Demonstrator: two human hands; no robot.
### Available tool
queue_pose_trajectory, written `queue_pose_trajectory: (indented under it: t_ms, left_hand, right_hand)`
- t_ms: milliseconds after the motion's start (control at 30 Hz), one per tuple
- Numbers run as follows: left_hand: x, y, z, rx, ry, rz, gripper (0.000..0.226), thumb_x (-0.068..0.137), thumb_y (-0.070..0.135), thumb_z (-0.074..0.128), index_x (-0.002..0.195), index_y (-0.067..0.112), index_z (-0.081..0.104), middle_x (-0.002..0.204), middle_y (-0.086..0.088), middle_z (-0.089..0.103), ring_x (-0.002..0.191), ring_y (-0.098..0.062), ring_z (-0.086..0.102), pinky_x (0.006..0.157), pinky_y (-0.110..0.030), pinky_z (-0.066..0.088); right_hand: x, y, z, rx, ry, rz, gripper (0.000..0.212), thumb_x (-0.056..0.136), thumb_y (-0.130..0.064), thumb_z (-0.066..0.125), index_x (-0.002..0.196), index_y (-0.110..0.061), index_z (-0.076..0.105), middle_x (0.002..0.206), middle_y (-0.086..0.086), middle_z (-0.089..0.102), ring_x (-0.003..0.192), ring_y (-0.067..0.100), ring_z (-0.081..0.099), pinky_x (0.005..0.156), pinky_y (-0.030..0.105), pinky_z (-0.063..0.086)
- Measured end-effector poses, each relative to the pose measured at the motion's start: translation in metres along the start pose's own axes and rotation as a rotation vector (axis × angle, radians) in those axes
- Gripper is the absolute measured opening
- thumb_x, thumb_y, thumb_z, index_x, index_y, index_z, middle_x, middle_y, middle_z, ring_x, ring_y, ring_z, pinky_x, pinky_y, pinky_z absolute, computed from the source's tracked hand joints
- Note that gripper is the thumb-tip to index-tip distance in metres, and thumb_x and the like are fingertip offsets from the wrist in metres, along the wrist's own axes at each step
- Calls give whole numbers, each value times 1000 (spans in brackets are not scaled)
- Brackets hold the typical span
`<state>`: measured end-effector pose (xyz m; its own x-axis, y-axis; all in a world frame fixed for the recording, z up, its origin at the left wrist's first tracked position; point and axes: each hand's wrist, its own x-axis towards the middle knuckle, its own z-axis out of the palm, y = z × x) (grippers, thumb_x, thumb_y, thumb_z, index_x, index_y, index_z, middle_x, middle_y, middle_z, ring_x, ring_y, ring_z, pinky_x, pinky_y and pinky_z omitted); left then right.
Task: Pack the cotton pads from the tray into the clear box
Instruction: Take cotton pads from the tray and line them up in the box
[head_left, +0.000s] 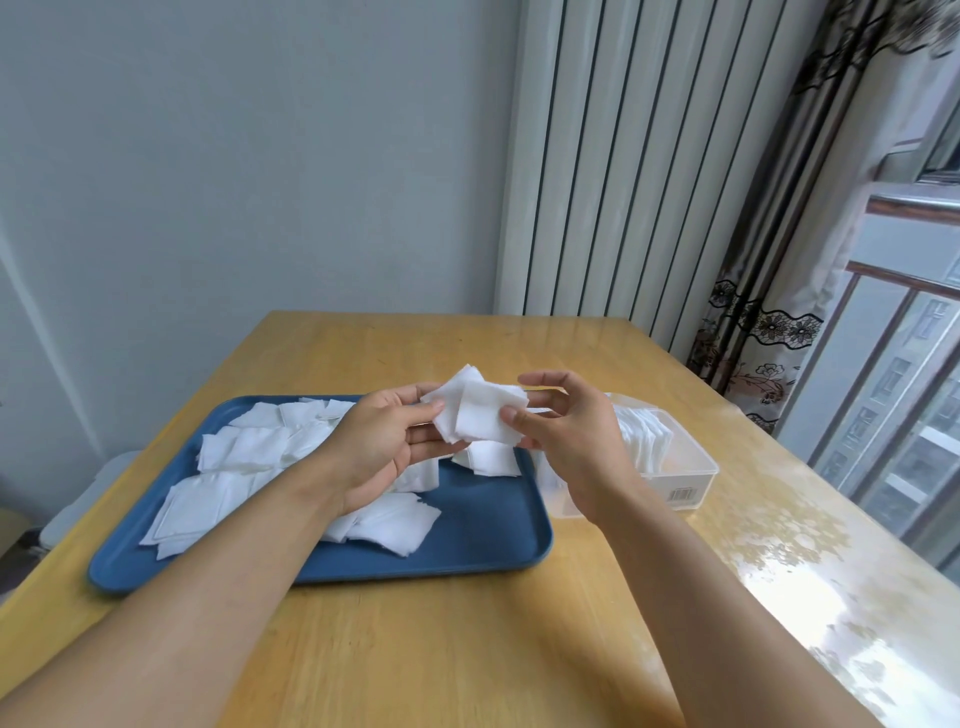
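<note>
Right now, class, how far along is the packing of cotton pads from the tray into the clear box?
Done: the clear box already holds a row of pads standing on edge. In hand: a small bunch of pads is held above the tray, the left hand and right hand each keeping a grip on it. Left: many loose pads still lie on the blue tray, so much remains.

Two bare forearms reach in from the lower edge, uncovered from elbow to wrist, with no sleeve showing on either. The left hand and right hand wear no gloves. No rings, watch or bracelet appear; the visible fingernails are short and unpainted.
</note>
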<state>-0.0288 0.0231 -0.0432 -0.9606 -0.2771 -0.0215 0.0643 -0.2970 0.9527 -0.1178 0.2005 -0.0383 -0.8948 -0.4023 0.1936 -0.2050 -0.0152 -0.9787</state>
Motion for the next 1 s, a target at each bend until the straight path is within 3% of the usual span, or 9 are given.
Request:
queue_pose_trajectory:
  t_ms: [100,200,333,500,600,700,800,900,1000]
  left_hand:
    - [1,-2,-3,57,53,23,25,104,1,48,120,0,67,103,-17,77,91,-27,76,83,-35,63]
    - [3,-4,-5,121,88,19,26,105,2,47,121,3,68,103,-15,77,91,-26,75,80,-32,63]
    - [-1,-3,0,186,-7,-21,31,104,-1,43,118,6,70,99,-10,77,81,-19,74,69,-25,59]
    - [-5,-3,5,171,-90,-55,34,102,-2,40,122,-1,69,116,-24,72,96,-33,70,83,-37,61]
    - [-5,-1,6,66,-83,-89,37,105,14,40,123,-4,67,121,-30,68,101,-41,68,93,-47,59]
    - [-5,-1,7,98,-106,-86,39,102,29,53,123,0,68,119,-26,70,103,-38,70,91,-43,61]
    - [-5,-5,7,261,-96,7,25,99,8,60,122,5,69,119,-23,71,101,-31,70,90,-39,61]
    - [-6,-6,5,303,-93,37,30,97,-5,58,124,6,67,113,-23,74,102,-34,71,90,-38,61]
    - [-7,-3,5,315,-72,45,35,94,-9,62,125,7,63,102,-21,76,91,-29,74,81,-32,62]
  right_hand:
    - [2,1,-3,-53,37,-67,24,90,-8,75,105,-24,66,97,-4,75,85,16,72,70,28,58]
    - [2,-3,-5,-95,-67,-122,22,92,-7,72,102,-25,67,92,-8,73,79,10,68,69,29,54]
    - [-2,-3,1,-125,-180,-125,24,92,-6,72,109,-23,65,92,-5,76,78,12,69,63,27,52]
    - [-1,1,3,-131,-123,-120,26,91,-8,73,105,-28,66,94,-6,76,78,9,69,67,29,53]
    - [1,4,3,-148,-91,-120,26,90,-11,75,104,-31,66,94,-6,75,79,9,69,70,30,55]
    - [3,5,3,-156,-67,-116,25,89,-14,77,103,-32,66,95,-5,74,81,14,70,73,33,56]
    - [2,5,2,-171,-61,-87,22,89,-21,77,108,-30,68,93,-7,71,75,11,67,72,34,56]
    - [1,5,0,-243,-96,-31,20,92,-37,72,110,-28,71,91,-7,68,73,6,62,71,29,52]
    - [0,4,1,-272,-126,1,23,93,-45,68,94,-23,74,85,-8,67,73,5,60,72,26,47]
